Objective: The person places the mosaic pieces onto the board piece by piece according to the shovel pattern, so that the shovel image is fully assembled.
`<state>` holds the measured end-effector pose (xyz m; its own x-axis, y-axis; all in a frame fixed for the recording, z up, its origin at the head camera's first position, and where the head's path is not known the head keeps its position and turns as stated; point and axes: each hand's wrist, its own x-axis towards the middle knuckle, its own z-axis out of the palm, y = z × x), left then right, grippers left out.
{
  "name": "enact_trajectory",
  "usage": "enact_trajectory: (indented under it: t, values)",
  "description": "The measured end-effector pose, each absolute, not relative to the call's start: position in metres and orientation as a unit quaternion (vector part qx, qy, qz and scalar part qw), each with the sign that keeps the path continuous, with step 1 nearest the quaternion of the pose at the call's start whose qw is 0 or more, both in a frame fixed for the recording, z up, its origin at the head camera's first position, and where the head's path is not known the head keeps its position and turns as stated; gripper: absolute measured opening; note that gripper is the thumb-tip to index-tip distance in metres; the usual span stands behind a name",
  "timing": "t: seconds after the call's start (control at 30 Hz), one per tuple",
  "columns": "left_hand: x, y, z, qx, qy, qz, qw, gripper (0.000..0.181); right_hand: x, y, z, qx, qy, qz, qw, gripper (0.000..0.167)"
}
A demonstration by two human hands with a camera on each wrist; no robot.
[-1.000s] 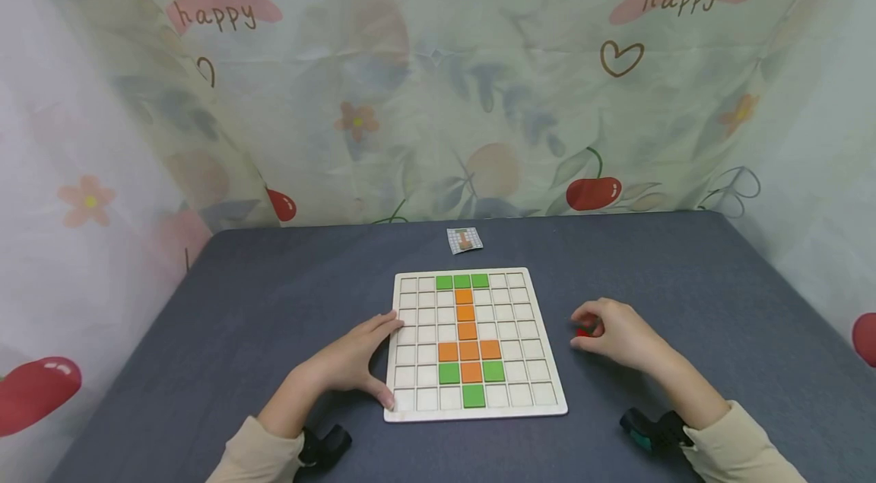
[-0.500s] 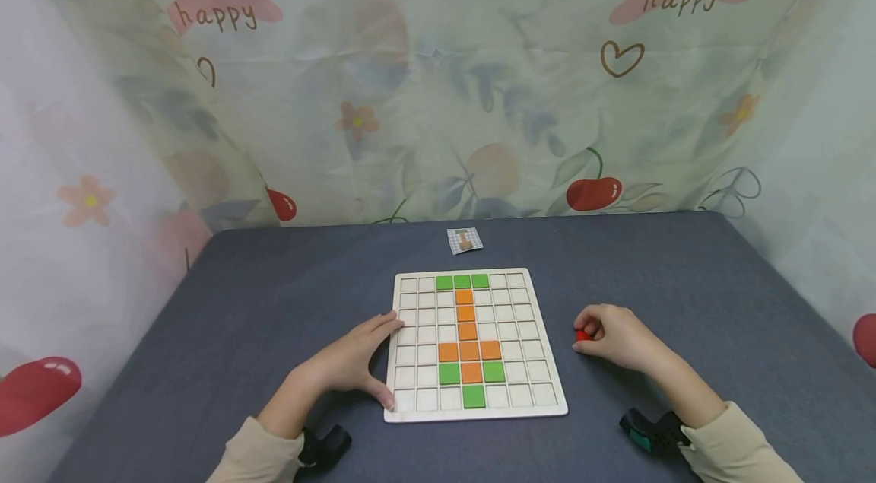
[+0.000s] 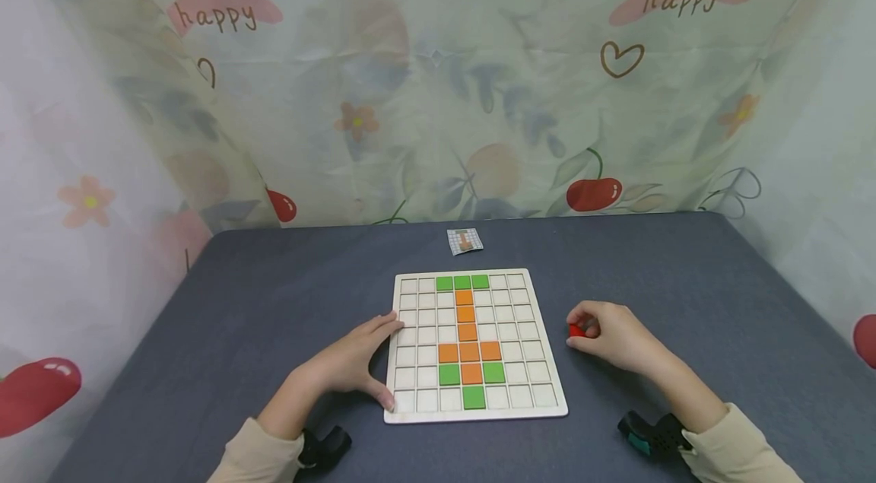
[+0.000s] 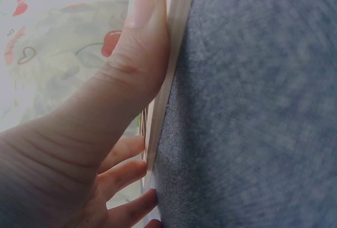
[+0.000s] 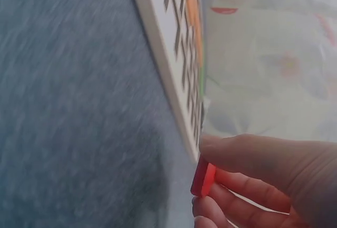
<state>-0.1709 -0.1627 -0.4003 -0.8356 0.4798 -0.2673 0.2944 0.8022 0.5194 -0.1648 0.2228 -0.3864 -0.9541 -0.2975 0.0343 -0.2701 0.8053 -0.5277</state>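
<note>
A white gridded board [image 3: 523, 393] lies on the table, with orange tiles [image 3: 468, 351] forming a cross-like column and green tiles [image 3: 461, 281] at its top and near its bottom. My left hand [image 3: 349, 361] rests against the board's left edge, thumb at the near corner and fingertips farther up the side. To the right of the board and apart from it, my right hand [image 3: 619, 335] pinches a small red tile [image 3: 576, 331] between thumb and fingers. In the right wrist view the red tile [image 5: 205, 178] sits tilted at the fingertips, partly covered by the thumb.
Behind the board lies a small printed card [image 3: 464, 241] showing a grid pattern. The dark blue table [image 3: 287, 278] reaches back to a patterned curtain [image 3: 438, 87]. Black devices [image 3: 653, 433] are strapped at both wrists.
The right hand first drew slightly back, showing more of the red tile, then shifted a little left towards the board with it. The left hand and board have stayed still.
</note>
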Motion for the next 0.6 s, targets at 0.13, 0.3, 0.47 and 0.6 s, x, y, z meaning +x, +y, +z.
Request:
enact_trajectory:
  t: [0.13,0.3,0.47,0.6]
  values:
    - [-0.171,-0.163,-0.400,0.209,0.929,0.235,0.197,0.116,-0.161,0.216,-0.380,-0.149,0.944,-0.291,0.033,0.021]
    - [-0.171,-0.163,-0.399,0.209,0.928,0.234,0.198,0.116,-0.157,0.210,-0.376,-0.153,0.940,-0.302,0.040,0.021]
    - [-0.170,-0.163,-0.399,0.211,0.928,0.236,0.197,0.116,-0.152,0.205,-0.375,-0.170,0.935,-0.311,0.029,0.012]
    - [-0.170,-0.163,-0.399,0.211,0.928,0.237,0.198,0.116,-0.149,0.200,-0.375,-0.190,0.930,-0.314,0.006,0.007]
